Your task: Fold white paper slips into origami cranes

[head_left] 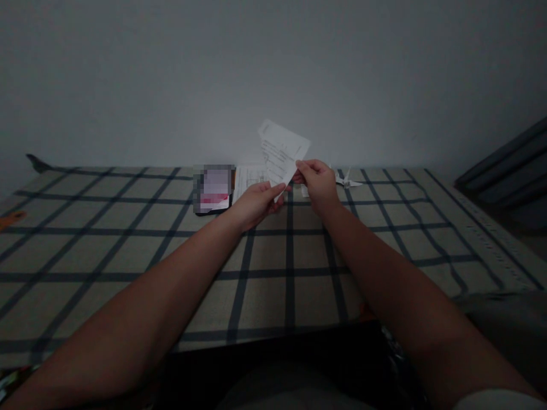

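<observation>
A printed white sheet of paper [281, 151] is held up above the checked tablecloth [128, 239], tilted with one corner toward the wall. My left hand [256, 202] pinches its lower corner from below. My right hand [317, 182] pinches the sheet's right edge between thumb and fingers. Both hands are closed on the paper, side by side near the far middle of the table.
A phone [213, 188] with a lit screen lies left of my hands, with another printed sheet [248, 179] beside it. A small folded paper crane [348, 181] stands to the right. An orange object [11, 219] lies at the left edge. A dark slanted object [504, 171] is at far right.
</observation>
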The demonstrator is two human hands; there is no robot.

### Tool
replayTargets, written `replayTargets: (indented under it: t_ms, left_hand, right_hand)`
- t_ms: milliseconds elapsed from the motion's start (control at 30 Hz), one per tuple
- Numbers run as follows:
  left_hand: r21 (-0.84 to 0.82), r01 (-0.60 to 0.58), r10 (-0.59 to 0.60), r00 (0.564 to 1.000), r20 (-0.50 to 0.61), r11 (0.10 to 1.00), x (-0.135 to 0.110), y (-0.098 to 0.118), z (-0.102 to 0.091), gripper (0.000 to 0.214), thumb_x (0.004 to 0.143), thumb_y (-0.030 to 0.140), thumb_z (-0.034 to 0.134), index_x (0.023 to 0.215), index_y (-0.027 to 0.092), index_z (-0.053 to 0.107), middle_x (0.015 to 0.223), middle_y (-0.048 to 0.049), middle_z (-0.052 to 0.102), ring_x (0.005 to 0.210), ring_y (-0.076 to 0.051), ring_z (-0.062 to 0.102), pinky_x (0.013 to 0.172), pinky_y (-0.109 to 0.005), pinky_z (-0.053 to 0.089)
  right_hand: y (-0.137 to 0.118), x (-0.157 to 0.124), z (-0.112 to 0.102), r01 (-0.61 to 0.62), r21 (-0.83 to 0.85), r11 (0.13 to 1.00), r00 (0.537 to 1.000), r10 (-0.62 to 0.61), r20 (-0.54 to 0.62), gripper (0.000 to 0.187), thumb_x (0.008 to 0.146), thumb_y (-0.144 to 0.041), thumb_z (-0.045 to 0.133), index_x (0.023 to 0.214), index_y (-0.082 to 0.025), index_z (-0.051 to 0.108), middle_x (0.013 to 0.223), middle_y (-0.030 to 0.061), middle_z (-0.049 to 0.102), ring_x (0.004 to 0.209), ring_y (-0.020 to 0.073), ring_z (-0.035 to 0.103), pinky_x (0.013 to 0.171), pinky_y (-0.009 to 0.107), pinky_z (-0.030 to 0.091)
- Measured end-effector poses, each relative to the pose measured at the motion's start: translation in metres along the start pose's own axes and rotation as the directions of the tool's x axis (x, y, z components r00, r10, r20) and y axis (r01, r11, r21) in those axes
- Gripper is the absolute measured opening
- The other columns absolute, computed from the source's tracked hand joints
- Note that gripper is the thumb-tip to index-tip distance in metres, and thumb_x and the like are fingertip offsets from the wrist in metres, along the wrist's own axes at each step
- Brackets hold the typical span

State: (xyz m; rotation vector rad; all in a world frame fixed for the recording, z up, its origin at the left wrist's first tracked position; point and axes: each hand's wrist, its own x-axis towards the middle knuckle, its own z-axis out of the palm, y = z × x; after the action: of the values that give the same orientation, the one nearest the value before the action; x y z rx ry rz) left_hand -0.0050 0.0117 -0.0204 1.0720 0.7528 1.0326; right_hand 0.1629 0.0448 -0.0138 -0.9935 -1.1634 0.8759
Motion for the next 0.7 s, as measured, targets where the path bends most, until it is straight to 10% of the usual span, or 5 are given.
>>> replayTargets:
  t_ms: [200, 700]
  left_hand:
    - [-0.045, 0.005, -0.006, 1.0, -0.018, 0.999, -0.002, 0.006, 0.002, 0.024, 0.089, 0.038, 0.081, 0.088, 0.014, 0.078, 0.057, 0.0032, 0.052, 0.048, -0.007, 0.041, 0.046, -0.02, 0.028]
    - [0.078, 0.159, -0.161, 0.987, 0.016, 0.984, -0.008, 0.01, 0.004, 0.013, 0.089, 0.024, 0.084, 0.087, 0.012, 0.079, 0.076, -0.0032, 0.074, 0.056, -0.005, 0.059, 0.055, -0.015, 0.046]
  right_hand:
    - [0.005, 0.001, 0.0, 0.017, 0.008, 1.0, 0.999, -0.017, -0.037, 0.026, 0.094, -0.043, 0.075, 0.082, -0.023, 0.063, 0.077, -0.0004, 0.071, 0.071, 0.0121, 0.069, 0.072, 0.027, 0.061]
    - [0.013, 0.012, -0.008, 0.082, 0.074, 0.994, 0.996, -0.079, -0.052, 0.034, 0.089, -0.05, 0.08, 0.079, -0.022, 0.063, 0.07, -0.0035, 0.069, 0.063, 0.0105, 0.066, 0.066, 0.025, 0.058]
